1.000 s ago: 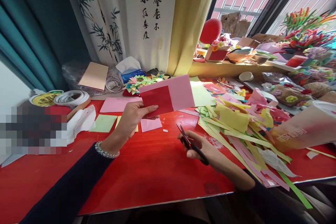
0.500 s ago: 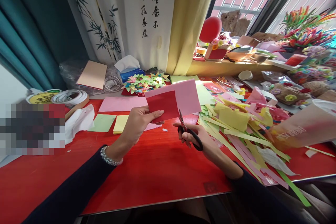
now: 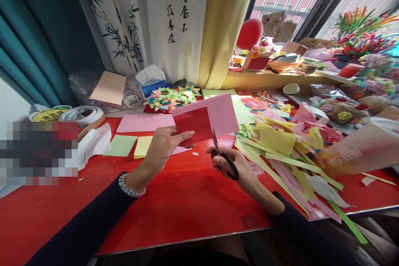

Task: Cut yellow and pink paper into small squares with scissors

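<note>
My left hand (image 3: 163,145) is closed on a red paper square (image 3: 196,121) laid over a larger pink sheet (image 3: 222,112), thumb on the red side. My right hand (image 3: 238,166) grips black-handled scissors (image 3: 230,165), fingers in the loops. Their blades point up at the lower edge of the pink sheet, close beside the red square's right side. Behind my left hand lie a pink sheet (image 3: 140,123), a green paper square (image 3: 120,145) and a yellow paper square (image 3: 142,147) on the table.
Paper strips and scraps (image 3: 280,143) heap up on the right of the red table (image 3: 174,216), beside a tipped plastic cup (image 3: 361,149). A pile of folded paper pieces (image 3: 174,97) sits at the back. Tape rolls (image 3: 81,114) and a crumpled tissue (image 3: 95,145) lie at left.
My right hand and the scissors have shifted very slightly left. The papers in my left hand look nearly the same.
</note>
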The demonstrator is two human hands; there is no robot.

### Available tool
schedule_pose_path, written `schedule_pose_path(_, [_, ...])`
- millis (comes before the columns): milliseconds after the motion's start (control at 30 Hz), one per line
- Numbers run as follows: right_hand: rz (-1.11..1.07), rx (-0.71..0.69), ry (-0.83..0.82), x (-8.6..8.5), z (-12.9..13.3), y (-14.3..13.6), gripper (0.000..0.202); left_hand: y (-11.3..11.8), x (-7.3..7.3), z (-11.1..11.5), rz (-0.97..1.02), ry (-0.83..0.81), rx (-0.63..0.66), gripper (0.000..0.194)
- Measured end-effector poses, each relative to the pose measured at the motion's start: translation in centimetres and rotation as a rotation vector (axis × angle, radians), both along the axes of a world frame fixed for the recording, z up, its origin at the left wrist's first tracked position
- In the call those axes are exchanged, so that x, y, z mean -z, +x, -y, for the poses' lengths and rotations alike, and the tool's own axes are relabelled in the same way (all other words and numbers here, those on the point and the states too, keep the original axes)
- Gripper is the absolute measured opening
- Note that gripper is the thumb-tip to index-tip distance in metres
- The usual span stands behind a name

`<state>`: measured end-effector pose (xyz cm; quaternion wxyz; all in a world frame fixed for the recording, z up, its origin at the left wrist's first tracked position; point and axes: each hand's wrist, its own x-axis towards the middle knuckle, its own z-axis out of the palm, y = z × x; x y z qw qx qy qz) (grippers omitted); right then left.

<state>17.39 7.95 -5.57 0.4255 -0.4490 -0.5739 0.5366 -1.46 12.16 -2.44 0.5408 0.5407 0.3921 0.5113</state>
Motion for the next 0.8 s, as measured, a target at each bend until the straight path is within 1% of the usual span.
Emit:
schedule_pose_path(133, [-0.026,0.022,0.029,0.3,0.2,-0.2,0.026,0.0,-0.1,0.1,-0.009,-0.012,-0.006,0.016])
schedule_pose_path(233, [-0.021,0.04,0.025,0.4,0.3,-0.4,0.027,0.0,-0.2,0.0,-0.026,-0.021,-0.018,0.016])
schedule_pose_path(333, [0.017,0.058,-0.017,-0.1,0.3,-0.6,0.033,0.0,-0.2,0.0,-0.06,-0.022,-0.015,0.015])
schedule_pose_path(467, [0.035,0.067,-0.037,-0.8,0.3,-0.7,0.038,-0.1,-0.1,0.0,-0.132,-0.03,0.026,0.013])
schedule_pose_path(567, [0.021,0.052,-0.004,-0.5,0.2,-0.7,0.033,-0.1,-0.2,0.0,-0.168,-0.025,0.018,0.014])
schedule_pose_path(667, [-0.006,0.058,0.026,0.0,0.2,-0.6,0.03,-0.1,-0.1,0.0,-0.158,-0.029,0.017,0.013])
schedule_pose_path(800, [-0.008,0.05,-0.005,-0.1,0.2,-0.7,0.032,-0.1,0.1,0.0,-0.158,-0.036,0.037,0.013])
